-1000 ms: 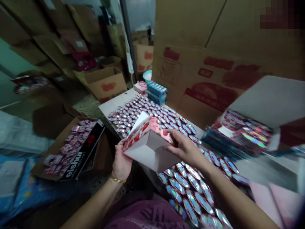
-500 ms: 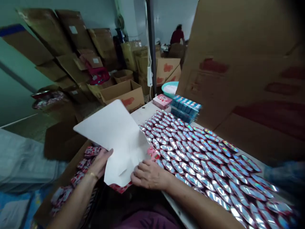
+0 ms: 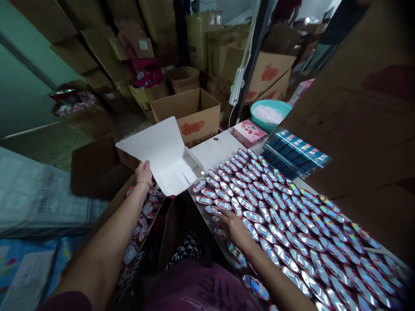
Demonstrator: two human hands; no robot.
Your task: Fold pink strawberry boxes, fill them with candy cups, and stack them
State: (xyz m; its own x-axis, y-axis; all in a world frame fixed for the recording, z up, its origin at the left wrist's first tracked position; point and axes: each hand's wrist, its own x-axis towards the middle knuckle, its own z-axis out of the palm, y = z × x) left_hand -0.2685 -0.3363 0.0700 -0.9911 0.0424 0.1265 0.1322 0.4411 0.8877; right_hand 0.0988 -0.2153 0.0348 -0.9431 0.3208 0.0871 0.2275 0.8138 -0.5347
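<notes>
My left hand (image 3: 143,172) grips the edge of an opened white carton (image 3: 162,155), its blank inside facing me, held up over the gap beside the table. My right hand (image 3: 231,224) lies on the near rows of shiny holographic packets (image 3: 275,207) that cover the table, fingers spread over them. Below my left arm a cardboard box holds several pink and red packets (image 3: 142,220).
A pink strawberry box (image 3: 249,132), a stack of blue packs (image 3: 293,151) and a teal bowl (image 3: 269,114) stand at the table's far end. A big cardboard sheet (image 3: 366,129) leans at right. Open cartons (image 3: 186,112) crowd the floor behind. A person stands far back.
My right hand has let go of the carton and dropped onto the packets. The left hand has lifted the carton up and to the left. My view has swung left.
</notes>
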